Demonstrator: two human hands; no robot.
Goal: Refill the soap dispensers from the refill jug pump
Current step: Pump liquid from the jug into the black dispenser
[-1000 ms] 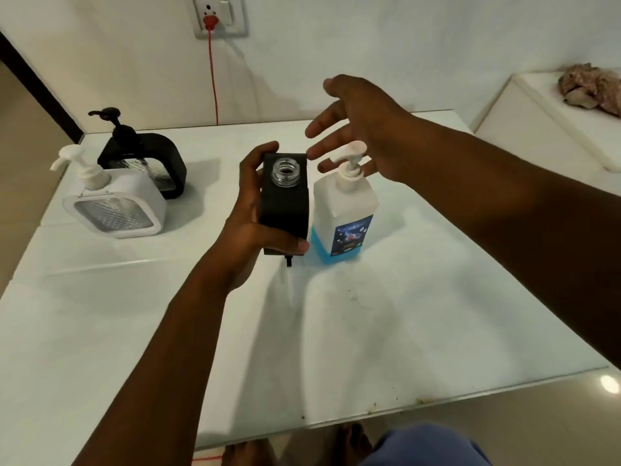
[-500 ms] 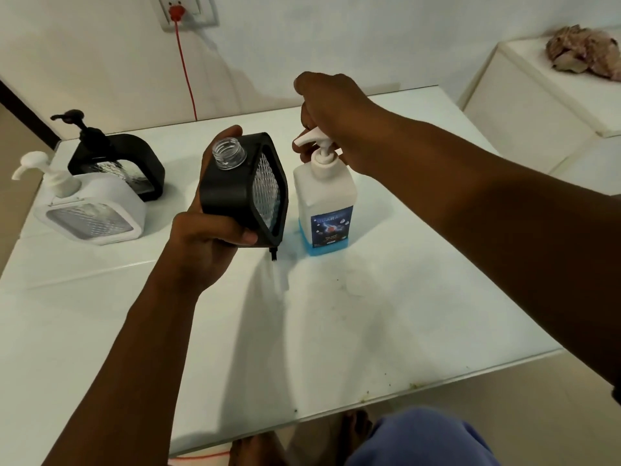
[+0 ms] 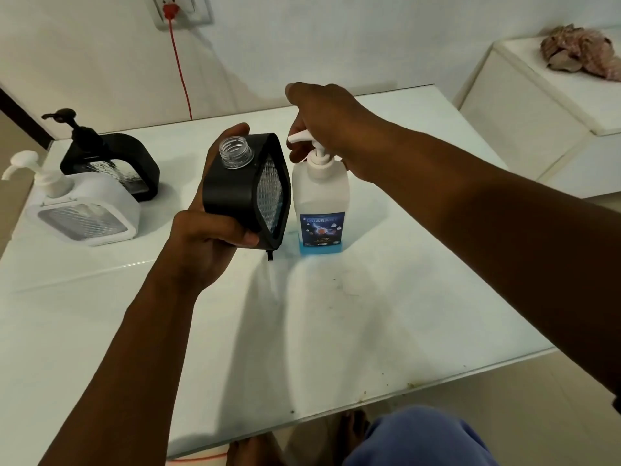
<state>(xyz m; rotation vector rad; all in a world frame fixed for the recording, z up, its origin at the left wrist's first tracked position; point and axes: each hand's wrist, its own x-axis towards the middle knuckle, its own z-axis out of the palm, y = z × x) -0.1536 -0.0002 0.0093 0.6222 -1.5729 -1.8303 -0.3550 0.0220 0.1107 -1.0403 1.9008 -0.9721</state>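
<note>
At frame centre the left hand [image 3: 215,237] is gripping the uncapped black dispenser [image 3: 247,193], tilting its open neck [image 3: 236,152] upward just left of the refill jug [image 3: 319,203], whose white pump spout [image 3: 300,136] is pointing leftward toward that neck while the right hand [image 3: 322,119] is seemingly curling over the pump head.

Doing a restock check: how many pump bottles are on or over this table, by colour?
Black dispensers: 2, one on the table, one with no pump in the left hand
White dispensers: 1
White refill bottles with blue soap: 1
Total: 4
</note>
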